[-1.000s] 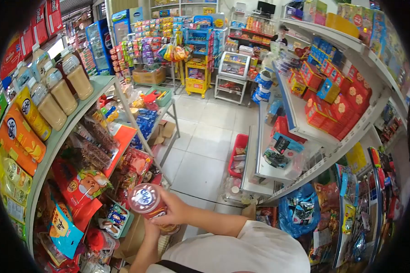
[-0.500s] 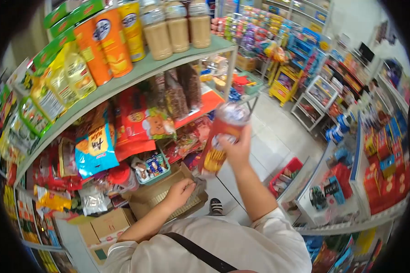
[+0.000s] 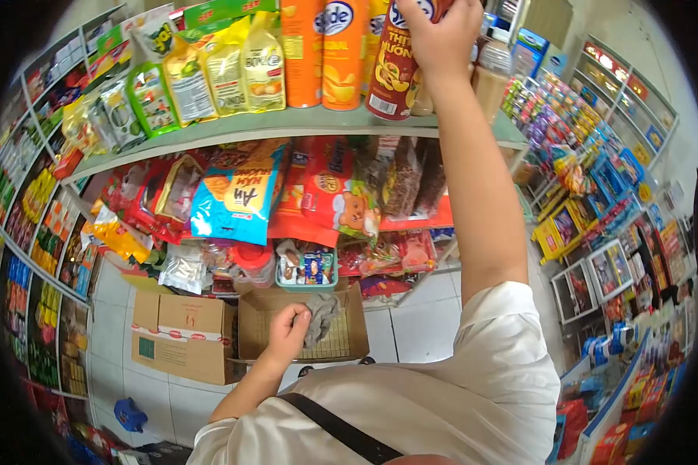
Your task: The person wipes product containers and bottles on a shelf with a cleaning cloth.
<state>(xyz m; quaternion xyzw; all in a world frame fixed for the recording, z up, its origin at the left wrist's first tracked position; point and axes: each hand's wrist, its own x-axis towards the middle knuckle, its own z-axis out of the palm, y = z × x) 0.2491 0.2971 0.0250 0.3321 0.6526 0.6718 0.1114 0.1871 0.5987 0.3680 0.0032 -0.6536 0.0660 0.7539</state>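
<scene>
My right hand (image 3: pixel 444 43) is wrapped round the upper part of a dark red chip canister (image 3: pixel 395 77), at the top shelf (image 3: pixel 287 124). Its lower end is close over the shelf, beside two orange chip canisters (image 3: pixel 340 66) and in front of bottles with light brown contents (image 3: pixel 492 70). Low in front of my body, my left hand (image 3: pixel 288 329) is closed on a crumpled grey cloth (image 3: pixel 322 318). Below that cloth lies an open cardboard box (image 3: pixel 353 325) on the floor.
Yellow snack bags (image 3: pixel 225 74) stand left along the top shelf. Beneath it hang a blue snack bag (image 3: pixel 236 194) and a red bear bag (image 3: pixel 333 186). A closed carton (image 3: pixel 180 333) and a blue stool (image 3: pixel 130 415) are on the floor. Stocked racks line both sides.
My right hand has carried the canister up from over the aisle to the top shelf. My view has turned toward the shelf, and the grey cloth in my left hand now shows clearly.
</scene>
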